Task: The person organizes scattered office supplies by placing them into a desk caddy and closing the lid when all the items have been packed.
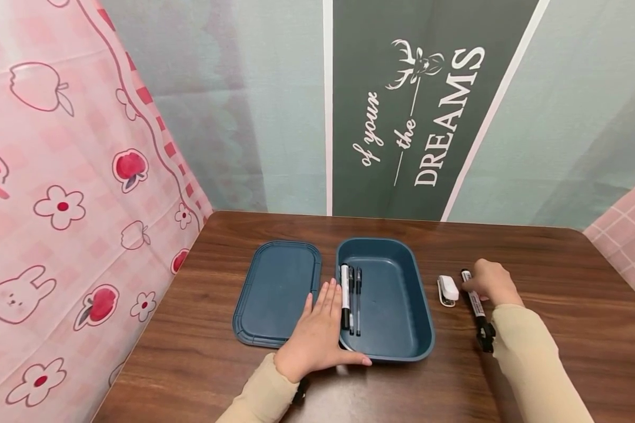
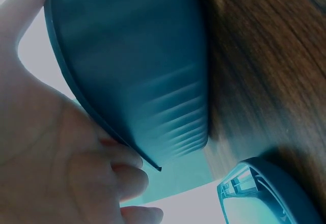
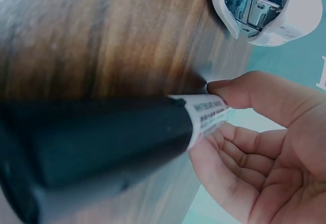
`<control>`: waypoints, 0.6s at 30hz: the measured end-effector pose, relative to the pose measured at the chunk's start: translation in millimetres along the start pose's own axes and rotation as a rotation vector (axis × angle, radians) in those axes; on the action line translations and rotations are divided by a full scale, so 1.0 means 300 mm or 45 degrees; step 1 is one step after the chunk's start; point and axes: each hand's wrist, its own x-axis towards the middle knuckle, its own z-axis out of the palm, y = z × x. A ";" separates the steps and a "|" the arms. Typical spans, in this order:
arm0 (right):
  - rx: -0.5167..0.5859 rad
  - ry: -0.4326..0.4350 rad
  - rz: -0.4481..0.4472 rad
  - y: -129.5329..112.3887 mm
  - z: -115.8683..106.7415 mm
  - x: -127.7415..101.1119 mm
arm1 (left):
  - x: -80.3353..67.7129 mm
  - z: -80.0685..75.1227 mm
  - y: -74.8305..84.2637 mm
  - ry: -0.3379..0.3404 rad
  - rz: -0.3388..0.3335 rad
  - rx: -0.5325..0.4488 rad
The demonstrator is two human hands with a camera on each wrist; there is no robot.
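On the table stands a blue box (image 1: 394, 317), open at the top. Along its left side lie a whiteboard marker (image 1: 345, 294) and two pens (image 1: 358, 305). My left hand (image 1: 317, 329) rests against the box's left front corner, fingers straight along the left rim and thumb out over the front rim. The left wrist view shows the box's outer wall (image 2: 132, 61) beside the palm. To the right of the box, my right hand (image 1: 492, 282) pinches a second whiteboard marker (image 1: 475, 299) between thumb and fingers. In the right wrist view its dark end (image 3: 97, 152) points at the camera.
A white mini stapler (image 1: 447, 289) sits between the box and my right hand. The blue lid (image 1: 277, 288) lies flat left of the box, near my left hand. Curtains hang behind the wooden table (image 1: 190, 352) and at its sides.
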 end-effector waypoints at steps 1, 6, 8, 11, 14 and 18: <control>-0.003 -0.001 -0.001 0.002 0.000 0.001 | 0.000 0.001 0.000 0.002 0.002 0.002; 0.008 -0.021 0.018 0.008 0.002 0.007 | -0.002 0.002 0.003 0.004 0.009 -0.001; 0.027 -0.030 0.024 0.009 0.001 0.008 | -0.003 0.001 0.003 0.006 0.011 -0.002; 0.041 -0.034 0.022 0.009 -0.001 0.009 | -0.003 0.001 0.001 0.011 0.013 -0.003; 0.026 -0.027 0.021 0.008 0.002 0.007 | -0.002 0.000 0.000 0.011 0.015 -0.004; -0.001 -0.009 0.025 0.011 0.013 0.006 | -0.001 0.002 0.002 0.006 0.020 -0.004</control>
